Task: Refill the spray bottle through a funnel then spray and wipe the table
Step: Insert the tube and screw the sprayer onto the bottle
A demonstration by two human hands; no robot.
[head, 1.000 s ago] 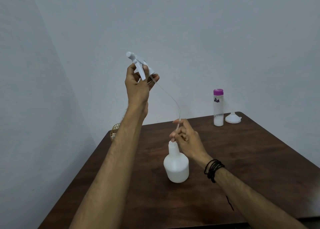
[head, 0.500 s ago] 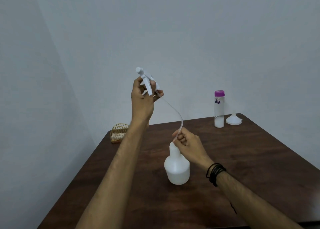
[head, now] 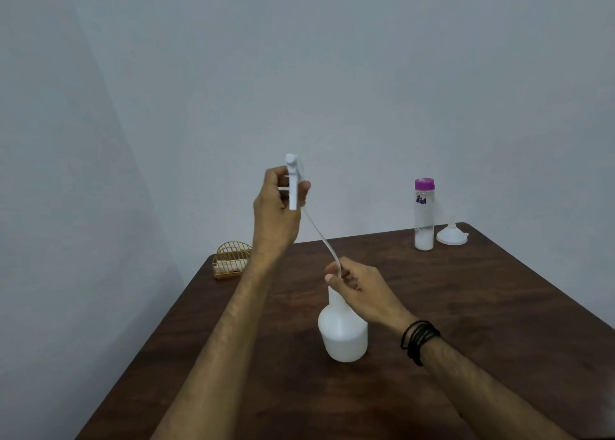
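Lowered since prior frame: left hand [head: 278, 213], gripping white spray head [head: 293, 181] at 11 o'clock of opaque white bottle [head: 342, 331], table [head: 466, 323] centre. Right hand [head: 357, 288] pinches dip tube [head: 321, 236] above the neck; bottle mouth hidden behind fingers.

No legible text, brand, number or sign appears. The purple-capped bottle [head: 424, 215] at the far side of the worktop [head: 499, 306] carries a small dark purple mark on its clear wall; the mark is too small to read.
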